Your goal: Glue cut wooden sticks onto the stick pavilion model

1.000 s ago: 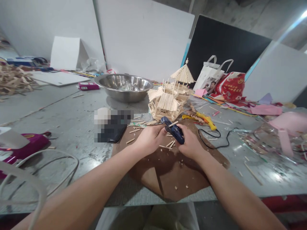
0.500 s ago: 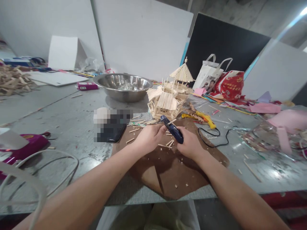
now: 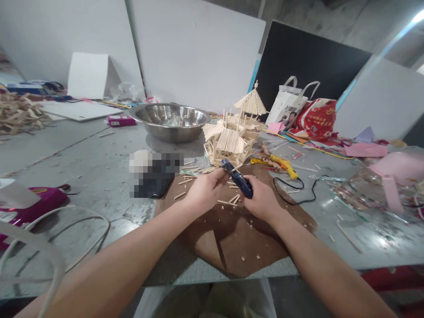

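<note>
My right hand [image 3: 261, 197] is wrapped round a dark blue hand cutter [image 3: 240, 180], which tilts up and to the left. A thin wooden stick [image 3: 237, 168] lies across the cutter's head, its short end poking out on the right. On the other side my left hand [image 3: 208, 189] is closed, with thumb and fingertips pinching the stick close to the cutter; the pinched part is mostly hidden. Both hands are above a brown board [image 3: 232, 243] strewn with cut stick pieces [image 3: 227, 203]. Just beyond them stands a pavilion model [image 3: 231, 140] built of small sticks.
Behind to the left is a steel basin [image 3: 175, 132], with a dark phone [image 3: 155, 183], partly pixelated, nearer me. A yellow glue gun [image 3: 285, 164] with a black cord lies right of the board. A clear jug [image 3: 361, 187] stands at right, a white cable [image 3: 99, 216] at left.
The view has shifted very slightly. Both hands, the cutter and the stick keep nearly the same positions.
</note>
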Demonstrator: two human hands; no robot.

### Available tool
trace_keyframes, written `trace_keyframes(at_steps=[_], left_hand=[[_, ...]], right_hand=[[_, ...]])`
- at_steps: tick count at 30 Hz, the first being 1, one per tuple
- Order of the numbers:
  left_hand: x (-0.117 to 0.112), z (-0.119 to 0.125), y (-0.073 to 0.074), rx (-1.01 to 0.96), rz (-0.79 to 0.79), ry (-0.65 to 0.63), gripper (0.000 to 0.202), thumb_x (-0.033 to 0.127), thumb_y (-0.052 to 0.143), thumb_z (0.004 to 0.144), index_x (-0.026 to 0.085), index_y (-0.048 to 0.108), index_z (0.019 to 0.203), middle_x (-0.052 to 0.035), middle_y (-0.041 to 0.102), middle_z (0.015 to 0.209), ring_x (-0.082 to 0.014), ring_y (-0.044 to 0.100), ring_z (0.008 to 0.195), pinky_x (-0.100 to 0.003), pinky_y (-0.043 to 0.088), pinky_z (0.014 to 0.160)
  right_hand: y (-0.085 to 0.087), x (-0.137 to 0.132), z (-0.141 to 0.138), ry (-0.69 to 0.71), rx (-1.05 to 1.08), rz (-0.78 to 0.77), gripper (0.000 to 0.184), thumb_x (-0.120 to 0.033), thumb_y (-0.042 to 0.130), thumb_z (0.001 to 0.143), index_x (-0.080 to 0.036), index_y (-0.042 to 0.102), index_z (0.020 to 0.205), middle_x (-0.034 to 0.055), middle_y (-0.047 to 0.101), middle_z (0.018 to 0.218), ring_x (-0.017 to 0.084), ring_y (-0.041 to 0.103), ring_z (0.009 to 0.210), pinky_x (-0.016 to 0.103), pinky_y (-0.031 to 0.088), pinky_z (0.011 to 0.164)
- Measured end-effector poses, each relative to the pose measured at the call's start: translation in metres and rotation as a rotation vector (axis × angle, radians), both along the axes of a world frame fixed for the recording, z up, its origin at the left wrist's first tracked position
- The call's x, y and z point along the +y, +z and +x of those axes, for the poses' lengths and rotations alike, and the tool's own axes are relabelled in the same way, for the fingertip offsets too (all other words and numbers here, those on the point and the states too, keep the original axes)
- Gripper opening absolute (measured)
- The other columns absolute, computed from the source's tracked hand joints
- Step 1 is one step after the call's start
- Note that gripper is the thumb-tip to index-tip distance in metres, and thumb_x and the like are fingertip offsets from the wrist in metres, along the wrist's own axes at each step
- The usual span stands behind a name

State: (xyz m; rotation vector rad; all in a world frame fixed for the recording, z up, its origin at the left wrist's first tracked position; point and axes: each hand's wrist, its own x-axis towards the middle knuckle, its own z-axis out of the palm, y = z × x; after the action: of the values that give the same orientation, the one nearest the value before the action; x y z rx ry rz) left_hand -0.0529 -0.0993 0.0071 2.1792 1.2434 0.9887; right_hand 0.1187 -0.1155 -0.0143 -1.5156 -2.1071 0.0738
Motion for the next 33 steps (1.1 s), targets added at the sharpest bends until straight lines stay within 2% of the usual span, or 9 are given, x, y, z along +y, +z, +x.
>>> trace_keyframes(at_steps=[5, 11, 15, 19, 21, 25, 27, 30, 33], left_hand=[[0.001, -0.002, 0.009, -0.246, -0.244, -0.202, 0.021, 0.032, 0.041, 0.077, 0.015, 0.053, 0.071, 0.0032, 0.044, 0.055, -0.0067, 0.038, 0.05, -0.017, 0.031, 0.047], [0.005, -0.016, 0.014, -0.486, -0.936, -0.482, 0.019, 0.035, 0.045, 0.076, 0.017, 0.047, 0.072, 0.0089, 0.017, 0.044, -0.0033, 0.011, 0.035, -0.014, 0.009, 0.031], [0.009, -0.02, 0.014, -0.52, -1.086, -0.579, 0.018, 0.035, 0.044, 0.076, 0.017, 0.046, 0.072, 0.0092, 0.018, 0.042, -0.0027, 0.008, 0.033, -0.013, 0.007, 0.03], [0.006, -0.015, 0.014, -0.494, -0.967, -0.491, 0.02, 0.037, 0.043, 0.076, 0.018, 0.046, 0.072, 0.0094, 0.015, 0.042, -0.0037, 0.009, 0.035, -0.014, 0.009, 0.031], [0.002, -0.01, 0.013, -0.439, -0.757, -0.376, 0.022, 0.038, 0.042, 0.077, 0.017, 0.048, 0.073, 0.0087, 0.017, 0.043, -0.0044, 0.013, 0.036, -0.015, 0.012, 0.033], [-0.005, 0.0, 0.006, -0.157, -0.178, -0.025, 0.024, 0.037, 0.04, 0.077, 0.018, 0.054, 0.078, 0.0033, 0.042, 0.052, -0.0078, 0.037, 0.048, -0.019, 0.028, 0.046], [-0.006, 0.002, 0.003, -0.004, -0.036, 0.087, 0.026, 0.036, 0.037, 0.078, 0.018, 0.056, 0.082, 0.0008, 0.05, 0.059, -0.0106, 0.044, 0.054, -0.021, 0.032, 0.052], [-0.004, 0.001, 0.004, 0.067, -0.027, 0.079, 0.028, 0.034, 0.034, 0.079, 0.019, 0.057, 0.087, -0.001, 0.057, 0.064, -0.0134, 0.05, 0.061, -0.023, 0.035, 0.058], [0.0, -0.001, 0.008, -0.038, -0.096, -0.069, 0.028, 0.032, 0.035, 0.079, 0.019, 0.058, 0.089, -0.0013, 0.061, 0.078, -0.0144, 0.052, 0.075, -0.023, 0.037, 0.067]], right_hand=[[-0.001, 0.001, 0.001, 0.032, 0.034, 0.0, 0.036, -0.023, 0.046, 0.065, -0.018, 0.045, 0.1, 0.0059, 0.058, 0.089, 0.02, 0.054, 0.078, 0.03, 0.04, 0.068], [0.0, -0.002, 0.001, 0.078, 0.03, -0.017, 0.041, -0.019, 0.046, 0.062, -0.017, 0.044, 0.104, 0.0071, 0.059, 0.091, 0.02, 0.055, 0.077, 0.031, 0.04, 0.067], [0.001, -0.004, 0.001, 0.08, 0.011, -0.014, 0.039, -0.02, 0.046, 0.062, -0.017, 0.045, 0.101, 0.007, 0.059, 0.086, 0.02, 0.055, 0.074, 0.03, 0.04, 0.064], [0.002, -0.003, 0.001, 0.057, -0.011, -0.02, 0.032, -0.021, 0.045, 0.064, -0.017, 0.047, 0.096, 0.006, 0.06, 0.082, 0.019, 0.055, 0.071, 0.028, 0.039, 0.063], [0.003, -0.003, 0.0, 0.033, -0.022, -0.023, 0.03, -0.022, 0.045, 0.065, -0.017, 0.047, 0.094, 0.0058, 0.06, 0.081, 0.019, 0.055, 0.07, 0.028, 0.039, 0.062], [0.004, -0.003, -0.001, -0.011, -0.052, -0.034, 0.029, -0.024, 0.045, 0.066, -0.018, 0.047, 0.094, 0.0055, 0.06, 0.08, 0.02, 0.055, 0.07, 0.029, 0.038, 0.061], [0.005, -0.002, -0.001, -0.024, -0.059, -0.045, 0.03, -0.025, 0.044, 0.067, -0.018, 0.047, 0.096, 0.0055, 0.06, 0.082, 0.02, 0.055, 0.072, 0.029, 0.038, 0.062], [0.005, -0.001, 0.0, -0.021, -0.053, -0.054, 0.035, -0.026, 0.045, 0.067, -0.018, 0.045, 0.101, 0.0061, 0.059, 0.087, 0.02, 0.055, 0.076, 0.029, 0.038, 0.064], [0.005, 0.001, 0.002, 0.004, -0.056, -0.055, 0.039, -0.024, 0.046, 0.066, -0.018, 0.043, 0.104, 0.0067, 0.059, 0.092, 0.021, 0.054, 0.079, 0.03, 0.038, 0.066]])
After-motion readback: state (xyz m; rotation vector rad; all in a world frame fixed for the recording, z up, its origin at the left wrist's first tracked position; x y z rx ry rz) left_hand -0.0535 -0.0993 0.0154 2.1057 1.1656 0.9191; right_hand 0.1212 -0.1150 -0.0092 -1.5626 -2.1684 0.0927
